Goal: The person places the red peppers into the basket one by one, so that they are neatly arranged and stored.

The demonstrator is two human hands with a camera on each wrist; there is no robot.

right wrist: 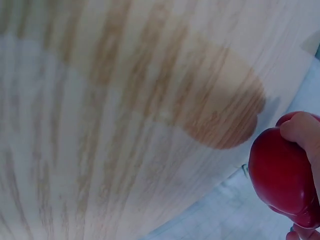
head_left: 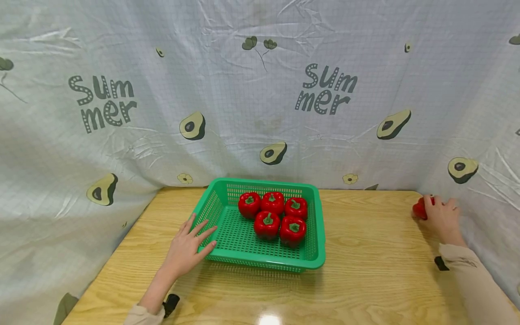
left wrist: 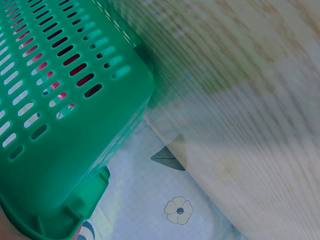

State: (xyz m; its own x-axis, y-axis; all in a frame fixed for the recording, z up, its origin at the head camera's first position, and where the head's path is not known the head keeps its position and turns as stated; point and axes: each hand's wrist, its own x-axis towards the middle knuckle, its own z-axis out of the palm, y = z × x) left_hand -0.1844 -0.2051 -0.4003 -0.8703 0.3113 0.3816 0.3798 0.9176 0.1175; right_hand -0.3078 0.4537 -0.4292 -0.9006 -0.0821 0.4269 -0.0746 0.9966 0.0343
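Observation:
At the far right corner of the table, my right hand [head_left: 443,219] grips a red bell pepper [head_left: 420,209]. The right wrist view shows this bell pepper [right wrist: 282,175] with the thumb [right wrist: 302,131] lying across its top. My left hand [head_left: 184,248] rests on the near left corner of a green plastic basket [head_left: 321,225], fingers spread over the rim. Inside the basket, several red bell peppers [head_left: 266,225] with green stems stand bunched toward the right. From the left wrist, the basket's slotted wall [left wrist: 95,125] fills the left side, and only a sliver of the hand shows at the lower left.
The basket stands on a light wood-grain table [head_left: 365,243]. A pale curtain [head_left: 227,99] printed with avocados and lettering hangs behind and along both sides. It comes close to the right hand. Each wrist carries a black strap.

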